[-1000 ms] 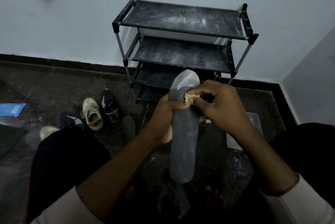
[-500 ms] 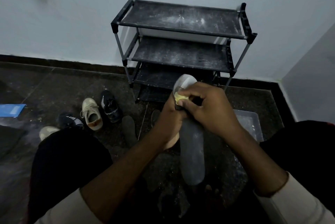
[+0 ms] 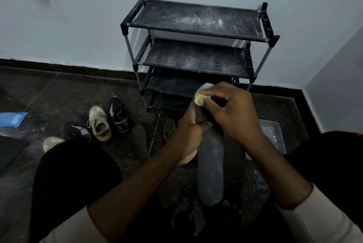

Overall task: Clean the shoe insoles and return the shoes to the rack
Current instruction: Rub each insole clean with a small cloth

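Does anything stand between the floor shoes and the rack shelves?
Nothing visible does. The shoes lie left of the rack; its visible shelves carry only white dust. The held insole hides part of the lower ones.

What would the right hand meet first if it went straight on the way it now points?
Probably the shoe rack. The right hand, pinching a yellow cloth on the insole, points forward-left past its toe; the lower shelves lie beyond, though depth is unclear.
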